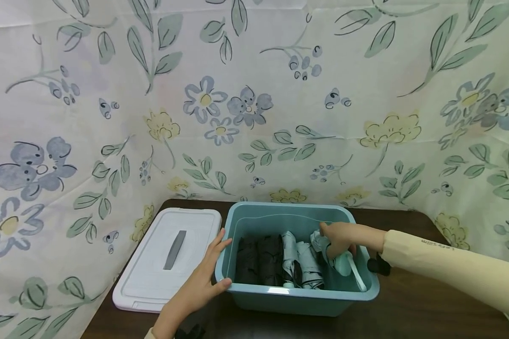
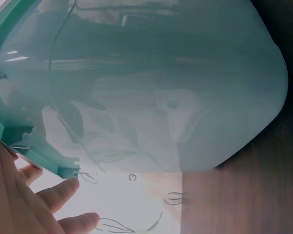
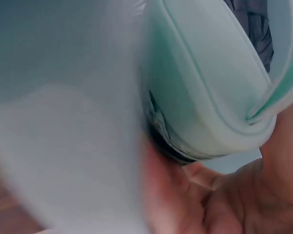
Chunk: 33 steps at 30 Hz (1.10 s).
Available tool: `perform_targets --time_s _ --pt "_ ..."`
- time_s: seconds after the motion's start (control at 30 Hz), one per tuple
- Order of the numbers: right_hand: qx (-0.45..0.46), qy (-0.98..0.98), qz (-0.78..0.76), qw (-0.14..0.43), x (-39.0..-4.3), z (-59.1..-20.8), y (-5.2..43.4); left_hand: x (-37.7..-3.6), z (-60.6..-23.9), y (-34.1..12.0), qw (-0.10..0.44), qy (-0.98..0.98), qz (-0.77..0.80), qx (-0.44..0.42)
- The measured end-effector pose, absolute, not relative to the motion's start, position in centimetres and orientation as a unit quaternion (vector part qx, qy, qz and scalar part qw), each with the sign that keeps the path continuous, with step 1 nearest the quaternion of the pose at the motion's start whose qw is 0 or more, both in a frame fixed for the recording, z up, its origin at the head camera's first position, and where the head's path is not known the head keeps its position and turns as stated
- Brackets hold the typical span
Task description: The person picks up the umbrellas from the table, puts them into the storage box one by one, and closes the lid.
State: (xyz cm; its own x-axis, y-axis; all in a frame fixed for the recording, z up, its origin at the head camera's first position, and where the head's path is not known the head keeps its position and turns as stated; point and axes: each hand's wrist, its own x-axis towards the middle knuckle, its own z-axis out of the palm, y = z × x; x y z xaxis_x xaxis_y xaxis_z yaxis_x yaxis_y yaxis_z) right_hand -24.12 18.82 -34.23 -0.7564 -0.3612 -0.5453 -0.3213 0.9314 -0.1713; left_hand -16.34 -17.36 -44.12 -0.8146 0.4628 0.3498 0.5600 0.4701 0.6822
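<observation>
Inside the right end of a teal storage bin (image 1: pixel 288 304), my right hand (image 1: pixel 343 235) grips a folded light-blue umbrella (image 1: pixel 342 265). Its rounded mint handle and wrist strap point toward the bin's front right corner; in the right wrist view the handle (image 3: pixel 210 73) fills the upper middle, with fingers beneath it. Two more light-blue folded umbrellas (image 1: pixel 309 266) lie side by side just left of it. Further left are two black folded umbrellas (image 1: pixel 269 259). My left hand (image 1: pixel 197 282) rests at the bin's left rim, its fingers spread and mostly straight.
A white lid (image 1: pixel 146 268) with a grey handle (image 1: pixel 175 249) lies on the dark wooden table (image 1: pixel 432 301), left of the bin. Floral cloth (image 1: pixel 246 160) hangs behind the table and along its sides.
</observation>
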Motion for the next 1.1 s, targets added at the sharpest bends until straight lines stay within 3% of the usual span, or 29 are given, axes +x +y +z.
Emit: perform_targets --time_s 0.17,0.6,0.93,1.1 --pt "-0.189 0.937 0.017 0.293 -24.6 -34.0 18.0 -16.4 -44.1 -17.3 0.059 -0.854 -0.421 -0.3" --pt "-0.099 0.912 0.094 0.387 -25.1 -35.8 16.1 -16.3 -44.1 -17.3 0.058 -0.856 -0.42 -0.294" --pt "-0.11 0.914 0.111 0.375 -24.9 -36.7 16.2 -16.3 -44.1 -17.3 0.063 -0.857 -0.417 -0.296" --pt "-0.068 0.914 0.066 0.396 -25.2 -37.4 16.2 -16.2 -44.3 -17.3 0.064 -0.856 -0.42 -0.295"
